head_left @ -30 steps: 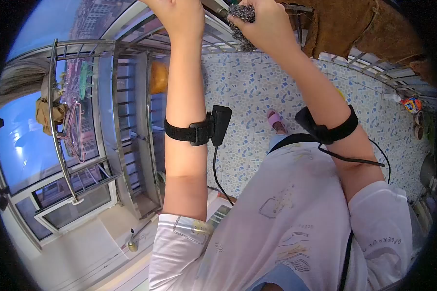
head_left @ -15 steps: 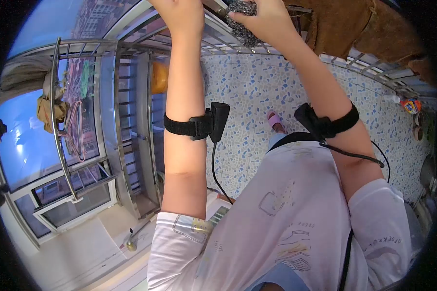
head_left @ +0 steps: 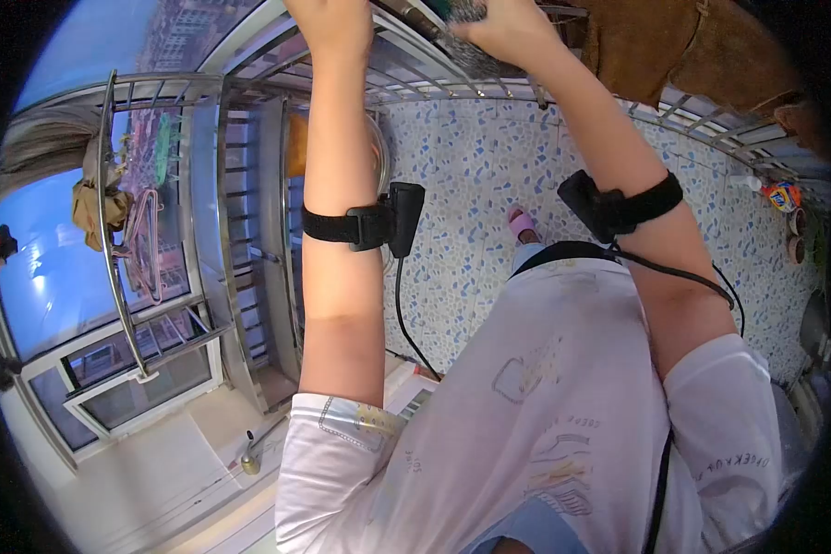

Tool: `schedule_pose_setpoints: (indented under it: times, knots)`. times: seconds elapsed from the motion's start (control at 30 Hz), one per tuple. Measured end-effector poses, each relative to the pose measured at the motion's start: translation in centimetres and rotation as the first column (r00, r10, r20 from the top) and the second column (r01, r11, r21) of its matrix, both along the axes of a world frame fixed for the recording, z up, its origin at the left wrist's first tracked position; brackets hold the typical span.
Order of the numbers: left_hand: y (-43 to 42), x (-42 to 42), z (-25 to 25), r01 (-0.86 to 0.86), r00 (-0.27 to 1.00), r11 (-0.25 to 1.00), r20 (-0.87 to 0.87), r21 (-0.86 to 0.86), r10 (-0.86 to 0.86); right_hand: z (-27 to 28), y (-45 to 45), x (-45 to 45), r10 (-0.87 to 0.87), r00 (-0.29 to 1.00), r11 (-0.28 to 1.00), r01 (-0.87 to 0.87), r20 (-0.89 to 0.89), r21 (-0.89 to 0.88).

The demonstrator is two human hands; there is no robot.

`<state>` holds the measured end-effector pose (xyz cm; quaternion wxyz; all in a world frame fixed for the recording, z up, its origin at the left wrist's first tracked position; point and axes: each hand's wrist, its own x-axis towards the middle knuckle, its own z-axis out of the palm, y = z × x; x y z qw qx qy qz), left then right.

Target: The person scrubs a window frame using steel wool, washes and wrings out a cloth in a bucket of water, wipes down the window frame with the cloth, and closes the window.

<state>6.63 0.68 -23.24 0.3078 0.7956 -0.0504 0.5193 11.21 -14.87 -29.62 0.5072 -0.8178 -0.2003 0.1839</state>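
My right hand (head_left: 517, 35) is at the top of the view, closed on a grey, speckled, shaggy cloth (head_left: 478, 61). The cloth is blurred and partly hidden behind the fingers, close against a metal rail frame (head_left: 434, 90). To its left, my left hand (head_left: 335, 26) reaches up beside the same window-side bars. Its fingers run out past the top edge, so their grip is hidden. Both forearms carry black straps with a small black box and cable.
A brown cloth (head_left: 632, 46) hangs over the rails at upper right. Hangers (head_left: 145, 245) hang on a metal rack (head_left: 120, 277) at left. A patterned tile floor (head_left: 452, 185) lies below, with a pink slipper (head_left: 522, 220) and a bright orange packet (head_left: 782, 196) at right.
My left hand and forearm have shifted slightly left and up. My right hand has moved a little, and the cloth in it is now blurred and shows less.
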Motion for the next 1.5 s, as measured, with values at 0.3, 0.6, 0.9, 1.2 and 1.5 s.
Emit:
schedule_pose_setpoints:
  times: [0.3,0.6,0.9,1.2,1.5]
  knots:
    - [-0.2,-0.1,-0.1,0.013,0.998,0.999,0.066,0.032,-0.015,-11.8,-4.3,1.0,-0.032,0.968,0.976,-0.023,0.249,0.215]
    - [-3.0,-0.1,-0.6,-0.14,0.985,0.989,0.1,-0.05,0.144,-6.7,-2.0,-1.5,-0.096,0.965,0.789,-0.076,0.244,0.609]
    - [-5.6,0.4,-1.1,-0.155,0.972,0.985,0.167,-0.071,0.165,-0.6,1.2,-2.7,-0.215,0.859,0.932,0.039,0.465,0.36]
    - [0.5,-0.3,-1.9,-0.308,0.946,0.951,0.106,-0.015,0.308,-3.5,-0.5,2.2,0.244,0.953,0.958,-0.207,-0.178,0.2]
    - [-0.2,-0.2,-1.7,-0.26,0.962,0.964,0.099,0.051,0.254,1.0,-0.7,-1.2,-0.032,0.984,0.977,-0.006,0.173,0.211]
